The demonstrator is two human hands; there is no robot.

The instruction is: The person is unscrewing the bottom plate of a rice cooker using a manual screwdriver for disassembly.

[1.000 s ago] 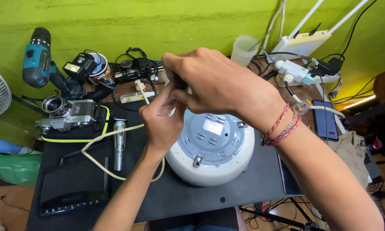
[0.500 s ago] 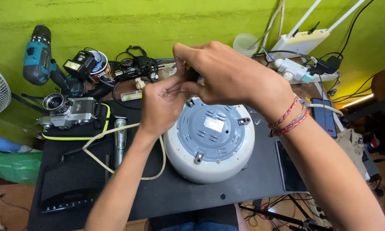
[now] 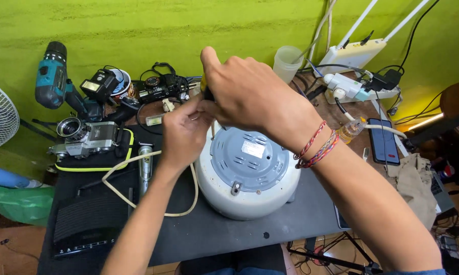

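While a second ago my hands sat lower, over the near half of the round white appliance with the grey plastic base plate (image 3: 247, 170), they have now moved to its far edge and drawn close together. My right hand (image 3: 250, 97) is closed around a small tool with a dark and yellow handle (image 3: 205, 87), which pokes out just left of my thumb; its tip is hidden behind my fingers, so I cannot tell what it bears on. My left hand (image 3: 183, 135) has come up beside it, fingers curled and touching the right, steadying at the appliance's far left rim. I cannot see whether the left hand grips anything of its own.

The appliance lies upside down in the middle of the dark worktop (image 3: 209, 234), base plate facing up, more of that plate uncovered than before. By my judgement, the work has shifted from the middle of the base to a point at its far edge.

A cream power cord (image 3: 138, 201) loops on the worktop to the left of the appliance. Further left lie a silver camera body (image 3: 87, 137) and, far left, a teal cordless drill (image 3: 51, 76). On the right, well apart from my hands, a dark phone (image 3: 383, 145) lies flat near a white power strip (image 3: 349, 86).
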